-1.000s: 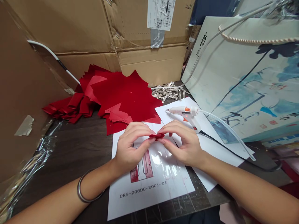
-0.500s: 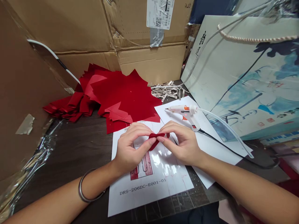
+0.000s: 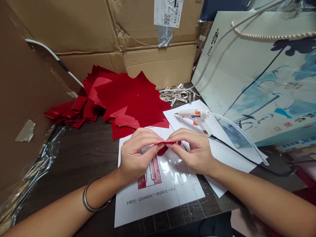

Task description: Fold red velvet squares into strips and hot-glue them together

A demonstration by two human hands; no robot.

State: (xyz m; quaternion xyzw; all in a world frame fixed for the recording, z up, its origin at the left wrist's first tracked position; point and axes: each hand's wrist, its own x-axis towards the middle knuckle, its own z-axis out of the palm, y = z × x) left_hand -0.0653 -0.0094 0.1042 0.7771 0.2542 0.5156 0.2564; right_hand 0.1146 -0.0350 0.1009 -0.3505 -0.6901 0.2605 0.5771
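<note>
Between my two hands is a small folded piece of red fabric [image 3: 163,150], held above a printed sheet [image 3: 160,210] marked DRS-206DC-E001-01. My left hand [image 3: 138,153] pinches its left end between thumb and fingers. At the other end, my right hand [image 3: 192,149] grips it the same way, with the thumbs close together. The fingers hide much of the folds. Beyond my right hand, a white glue gun [image 3: 196,117] with a clear glue stick lies on another white sheet [image 3: 223,164].
A pile of red fabric pieces [image 3: 135,95] lies at the back, with folded red strips [image 3: 69,113] to its left. Many metal clips [image 3: 180,93] are heaped near the cardboard box [image 3: 158,65]. On the right stands a large paper bag [image 3: 261,85]; a black cord [image 3: 237,153] trails across the table.
The folded fabric between my fingertips looks flatter and thinner along its top edge, pressed by both hands. My hands stay nearly in place, and the camera view has shifted slightly.
</note>
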